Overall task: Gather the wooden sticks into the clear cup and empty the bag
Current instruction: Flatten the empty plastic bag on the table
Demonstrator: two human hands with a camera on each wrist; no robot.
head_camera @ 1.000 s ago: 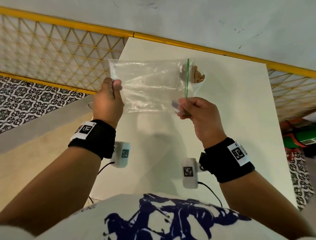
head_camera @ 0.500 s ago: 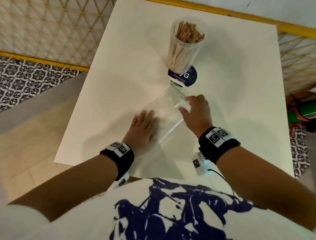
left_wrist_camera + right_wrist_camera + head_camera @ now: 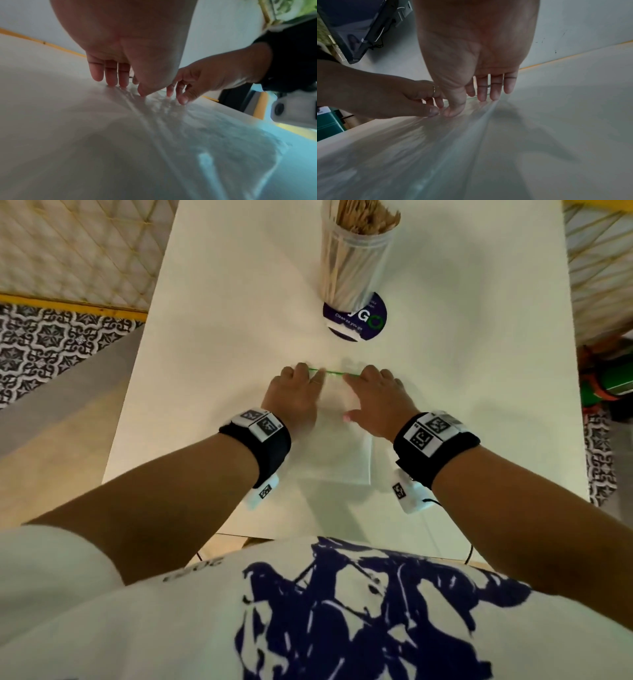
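Note:
The clear cup (image 3: 356,258) stands at the far middle of the white table (image 3: 212,364), packed with wooden sticks (image 3: 366,215). The clear plastic bag (image 3: 337,453) lies flat in front of me, its green zip line (image 3: 334,372) at the far edge; I see nothing inside it. My left hand (image 3: 303,380) and right hand (image 3: 370,380) rest side by side on the bag's far end, fingertips pressing near the zip. The left wrist view shows my left fingers (image 3: 111,78) straight on the film (image 3: 188,135). The right wrist view shows my right fingers (image 3: 488,92) straight on it too.
A round purple sticker (image 3: 356,318) lies under the cup's base. The table's near edge runs just in front of my body. A yellow-framed lattice fence (image 3: 78,251) stands to the left, and green and orange things (image 3: 613,378) sit on the floor at the right.
One second ago both hands held the bag up in the air. It then went down askew on the table. Now it lies straight, and both hands have slid to its zip end.

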